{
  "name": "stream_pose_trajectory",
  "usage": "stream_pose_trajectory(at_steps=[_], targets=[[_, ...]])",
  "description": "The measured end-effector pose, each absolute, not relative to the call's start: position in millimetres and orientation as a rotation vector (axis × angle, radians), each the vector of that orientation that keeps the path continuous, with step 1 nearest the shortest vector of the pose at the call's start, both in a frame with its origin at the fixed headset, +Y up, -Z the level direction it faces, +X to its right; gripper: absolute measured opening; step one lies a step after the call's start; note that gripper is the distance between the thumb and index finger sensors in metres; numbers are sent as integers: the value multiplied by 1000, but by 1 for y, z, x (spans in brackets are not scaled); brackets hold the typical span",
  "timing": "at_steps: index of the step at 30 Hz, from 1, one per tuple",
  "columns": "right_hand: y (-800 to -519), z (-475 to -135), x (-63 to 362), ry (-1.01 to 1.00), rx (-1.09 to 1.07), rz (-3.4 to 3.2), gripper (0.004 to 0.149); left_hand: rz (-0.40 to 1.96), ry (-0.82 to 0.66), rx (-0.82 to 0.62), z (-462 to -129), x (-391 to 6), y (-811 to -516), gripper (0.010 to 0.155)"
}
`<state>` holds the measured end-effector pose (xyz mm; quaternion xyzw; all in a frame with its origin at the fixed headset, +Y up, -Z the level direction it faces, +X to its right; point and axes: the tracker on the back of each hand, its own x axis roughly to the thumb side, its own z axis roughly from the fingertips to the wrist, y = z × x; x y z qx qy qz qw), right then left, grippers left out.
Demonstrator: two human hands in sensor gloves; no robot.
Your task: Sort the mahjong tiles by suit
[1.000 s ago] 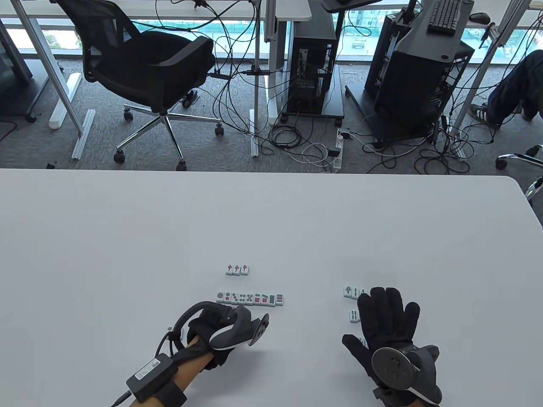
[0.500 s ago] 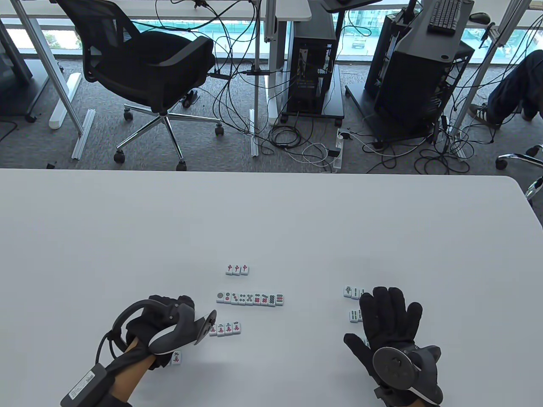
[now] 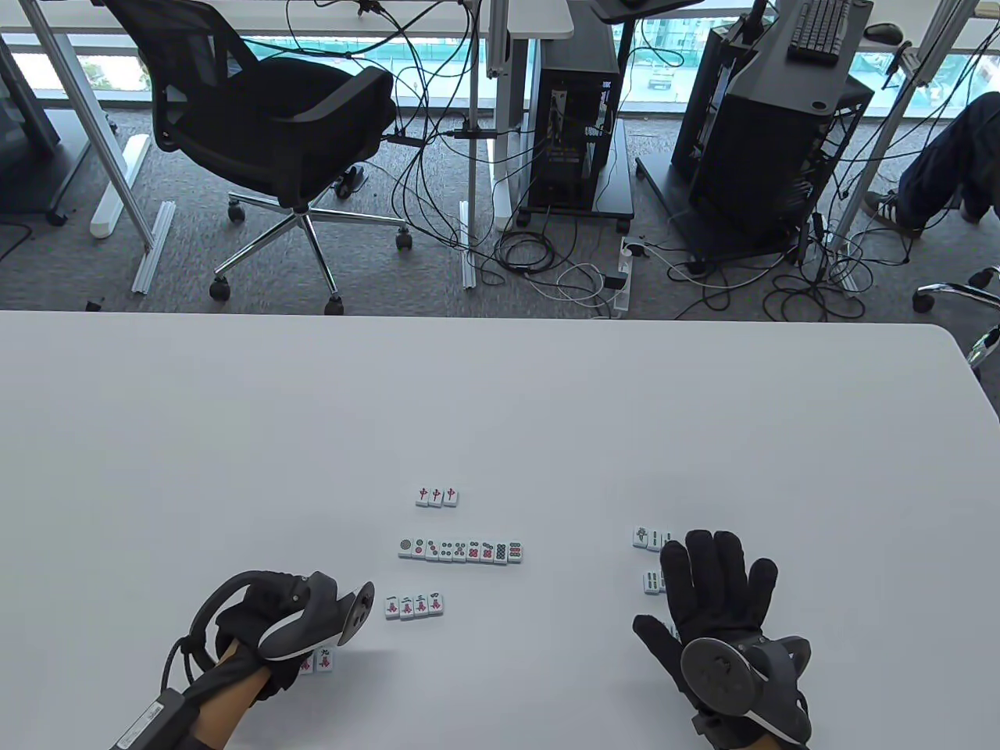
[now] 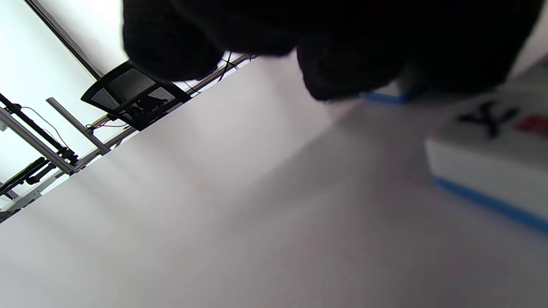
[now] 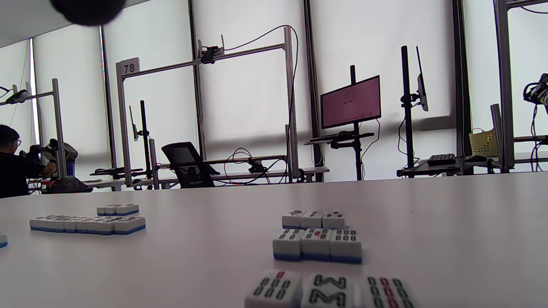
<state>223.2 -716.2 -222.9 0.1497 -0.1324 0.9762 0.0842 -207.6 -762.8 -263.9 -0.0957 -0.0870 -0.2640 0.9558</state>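
Three rows of mahjong tiles lie mid-table: three red-dragon tiles (image 3: 437,497), a long dots row (image 3: 460,551) and a short character row (image 3: 414,605). My left hand (image 3: 285,664) is curled over two loose character tiles (image 3: 320,662) near the front edge. In the left wrist view its fingertips (image 4: 342,64) close around one tile (image 4: 394,92), and a second tile (image 4: 492,158) lies beside it. My right hand (image 3: 719,586) lies flat with its fingers spread over short bamboo rows (image 3: 650,539), which also show in the right wrist view (image 5: 317,244).
The white table (image 3: 500,406) stretches wide beyond the tiles. Past its far edge stand an office chair (image 3: 273,133), computer towers and floor cables. A person's leg (image 3: 945,164) shows at the far right.
My left hand has moved left and toward the front edge, uncovering the short character row, and now sits over the two loose tiles. The right hand has stayed put.
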Motion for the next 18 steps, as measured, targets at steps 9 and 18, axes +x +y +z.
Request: stream_pose_trajectory(at_steps=[9,18], targets=[[-715,-223,223,-400,453,2882,83,-587,-137,-157,-281,-196,-743,60],[-715,-224,224,-399,464,2861,83,-344,-218,-127,-304,-120,-730,60]])
